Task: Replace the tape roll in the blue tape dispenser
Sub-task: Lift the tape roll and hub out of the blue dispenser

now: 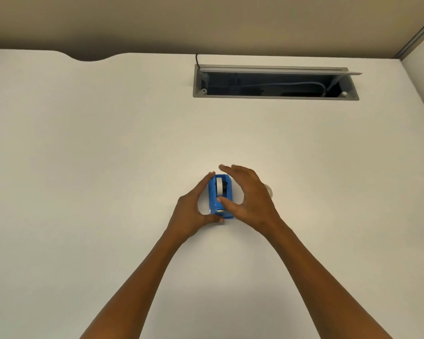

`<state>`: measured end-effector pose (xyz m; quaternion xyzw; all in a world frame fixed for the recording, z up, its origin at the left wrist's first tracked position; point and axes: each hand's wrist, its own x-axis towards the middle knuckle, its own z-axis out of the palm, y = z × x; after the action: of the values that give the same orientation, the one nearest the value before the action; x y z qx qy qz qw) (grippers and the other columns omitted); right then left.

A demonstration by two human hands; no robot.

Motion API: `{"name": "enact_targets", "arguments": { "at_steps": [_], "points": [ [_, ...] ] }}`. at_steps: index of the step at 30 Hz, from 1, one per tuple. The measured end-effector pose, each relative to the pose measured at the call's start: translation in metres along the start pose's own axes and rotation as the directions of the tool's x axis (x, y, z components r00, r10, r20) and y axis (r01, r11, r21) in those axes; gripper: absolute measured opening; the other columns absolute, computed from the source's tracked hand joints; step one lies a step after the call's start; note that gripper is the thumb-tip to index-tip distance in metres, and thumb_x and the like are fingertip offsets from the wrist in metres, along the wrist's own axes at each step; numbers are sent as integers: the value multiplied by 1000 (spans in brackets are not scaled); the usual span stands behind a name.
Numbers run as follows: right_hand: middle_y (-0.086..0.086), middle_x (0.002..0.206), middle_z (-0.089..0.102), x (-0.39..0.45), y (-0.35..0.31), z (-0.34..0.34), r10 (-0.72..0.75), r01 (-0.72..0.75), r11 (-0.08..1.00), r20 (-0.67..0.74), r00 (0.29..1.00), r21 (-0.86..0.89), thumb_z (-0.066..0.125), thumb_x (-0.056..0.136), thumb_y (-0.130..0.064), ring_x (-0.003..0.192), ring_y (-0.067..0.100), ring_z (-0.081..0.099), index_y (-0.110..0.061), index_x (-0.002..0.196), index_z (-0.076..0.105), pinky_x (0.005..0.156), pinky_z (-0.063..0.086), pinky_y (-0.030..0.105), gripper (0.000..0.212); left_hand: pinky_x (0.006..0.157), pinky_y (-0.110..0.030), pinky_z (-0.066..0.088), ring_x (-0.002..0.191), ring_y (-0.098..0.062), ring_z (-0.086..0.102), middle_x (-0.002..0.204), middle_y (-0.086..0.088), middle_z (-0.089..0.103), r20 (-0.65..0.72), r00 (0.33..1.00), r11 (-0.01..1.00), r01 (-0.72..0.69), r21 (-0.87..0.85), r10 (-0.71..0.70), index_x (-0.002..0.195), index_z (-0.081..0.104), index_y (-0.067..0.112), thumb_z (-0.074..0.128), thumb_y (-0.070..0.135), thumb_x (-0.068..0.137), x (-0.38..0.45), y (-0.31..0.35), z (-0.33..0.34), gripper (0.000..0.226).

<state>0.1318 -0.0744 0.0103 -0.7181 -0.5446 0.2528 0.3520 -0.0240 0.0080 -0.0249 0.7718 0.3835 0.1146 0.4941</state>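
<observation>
A person's left hand (194,211) grips the blue tape dispenser (220,196) (a white tape roll (219,185) seated inside) on a white desk (108,155), while the right hand (249,198) arches open over it, thumb touching its top.

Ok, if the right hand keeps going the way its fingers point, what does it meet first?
Probably nothing close: the right hand arches over the blue tape dispenser, fingers pointing up-left past it onto bare desk. Depth is unclear.
</observation>
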Motion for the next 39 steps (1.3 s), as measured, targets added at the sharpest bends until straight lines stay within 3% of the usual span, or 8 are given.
{"name": "enact_targets", "arguments": {
  "at_steps": [7, 12, 15, 22, 28, 31, 34, 39],
  "points": [
    [0, 122, 60, 7, 7, 4, 6, -5, 996, 20, 1000, -89, 72, 80, -15, 118, 14, 48, -20, 128, 54, 95, 40, 20, 52, 84, 11, 22, 108, 37, 26, 124, 46, 29, -10, 1000, 1000, -18, 19, 18, 122, 16, 70, 86, 26, 60, -1, -4, 0, 103],
    [1, 119, 64, 12, 5, 0, -7, 6, 998, -4, 1000, -63, 74, 78, -15, 113, 18, 54, -17, 122, 59, 95, 48, 34, 47, 88, 10, 22, 119, 20, 29, 132, 38, 29, -2, 1000, 1000, -10, 7, 10, 125, 16, 65, 85, 29, 62, -1, -3, -1, 100],
    [-1, 122, 64, 14, 3, -3, -19, 19, 999, -10, 1000, -47, 75, 76, -15, 114, 16, 56, -17, 122, 58, 98, 45, 30, 49, 88, 10, 21, 120, 14, 31, 136, 31, 30, 0, 1000, 1000, -3, 5, 3, 124, 14, 65, 84, 30, 62, -1, -2, -1, 100],
    [-15, 115, 63, 18, 0, -11, 38, -37, 990, 0, 999, 133, 79, 73, -9, 114, 0, 57, -16, 123, 54, 98, 39, 8, 56, 88, 10, 21, 113, 33, 24, 127, 51, 23, 23, 1000, 1000, 8, 13, -8, 127, 13, 68, 84, 34, 62, -1, 0, -1, 102],
    [-5, 120, 67, 19, -3, -14, 60, -63, 985, 28, 998, 159, 78, 73, -7, 115, 3, 58, -14, 124, 52, 100, 40, 14, 57, 85, 13, 16, 112, 36, 15, 129, 50, 14, 65, 998, 1000, 9, 2, -9, 127, 10, 66, 81, 57, 49, -5, 14, -8, 106],
    [-8, 119, 67, 15, -5, -15, 68, -71, 979, 21, 997, 191, 77, 74, -5, 114, -1, 58, -17, 122, 53, 100, 42, 15, 55, 94, -1, 22, 123, 19, 26, 141, 34, 26, -70, 997, 997, 17, -73, -22, 134, 29, 53, 71, 67, 52, -8, 25, -15, 93],
    [-10, 116, 66, 14, -7, -19, 62, -59, 978, -8, 998, 199, 76, 75, -5, 108, 0, 62, -20, 119, 54, 98, 47, 22, 52, 99, -18, 41, 121, 4, 48, 134, 15, 54, -216, 975, 956, -18, -294, -48, 121, 57, 38, 72, 45, 73, -8, 37, -23, 51],
    [-3, 114, 68, 15, -15, -26, 25, -21, 974, -15, 1000, 227, 75, 76, -3, 104, 8, 65, -17, 116, 57, 96, 52, 30, 46, 79, -7, 49, 110, 3, 58, 121, 13, 64, -184, 978, 893, 5, -449, -98, 114, 64, 32, 76, 20, 75, -2, 55, -26, 43]
  ]
}}
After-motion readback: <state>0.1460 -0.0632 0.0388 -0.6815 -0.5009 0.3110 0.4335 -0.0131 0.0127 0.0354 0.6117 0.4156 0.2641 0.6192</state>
